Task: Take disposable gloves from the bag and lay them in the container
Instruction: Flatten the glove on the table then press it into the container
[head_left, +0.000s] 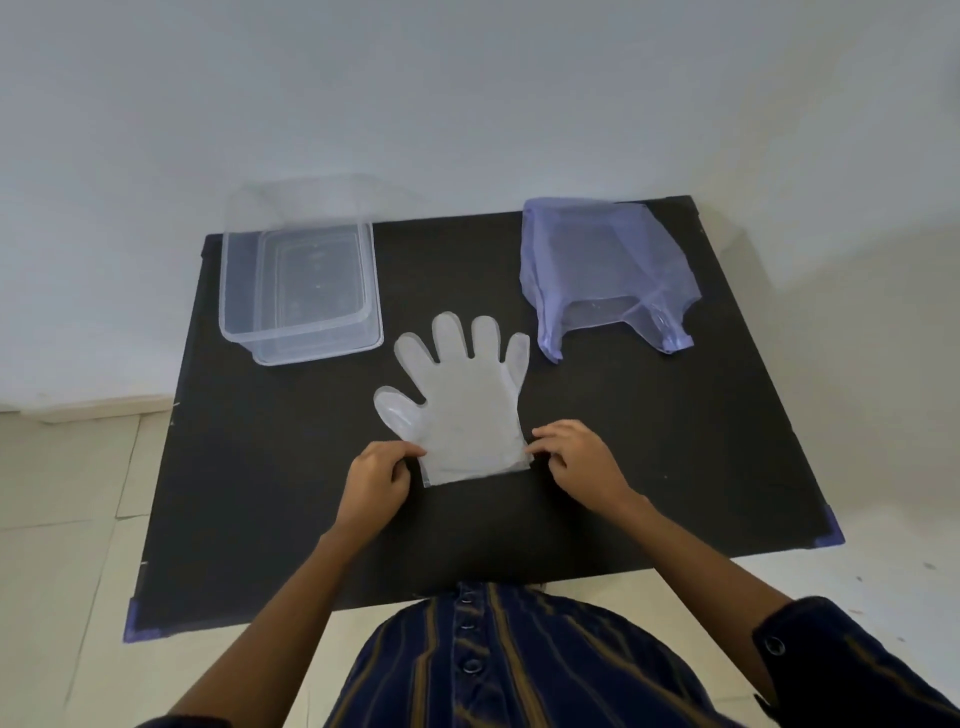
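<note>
A stack of clear disposable gloves (462, 400) lies flat in the middle of the black table (675, 467), fingers pointing away from me. My left hand (376, 480) pinches the cuff's left corner. My right hand (576, 457) pinches the cuff's right corner. A clear plastic container (298, 291) stands open at the back left, with nothing visible inside. The translucent purple bag (602, 270) lies at the back right, its mouth toward me.
The container's clear lid (311, 200) leans behind it against the white wall. The table's corners carry purple protectors (830, 530). Pale tiled floor surrounds the table. My striped shirt fills the bottom of the view.
</note>
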